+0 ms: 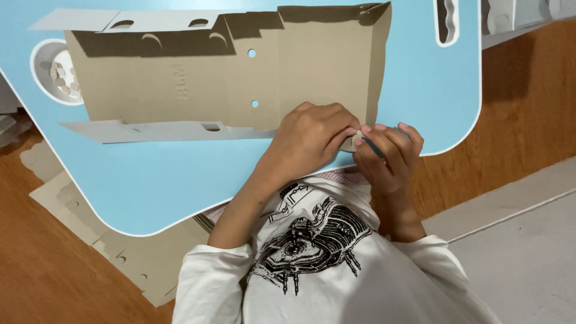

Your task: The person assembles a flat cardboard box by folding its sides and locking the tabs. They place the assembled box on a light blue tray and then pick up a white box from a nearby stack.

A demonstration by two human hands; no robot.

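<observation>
Both hands' fingers (351, 129) pinch a cardboard sheet (228, 78) on the light-blue table (150, 174) over wooden floor (36, 270).

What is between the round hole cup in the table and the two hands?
The flat brown cardboard sheet lies between the round cup and the hands, left and right, seen from the head camera.

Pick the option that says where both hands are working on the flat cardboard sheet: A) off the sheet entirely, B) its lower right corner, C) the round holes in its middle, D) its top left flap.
B: the left hand and right hand meet at the lower right corner of the cardboard sheet on the blue table.
</observation>
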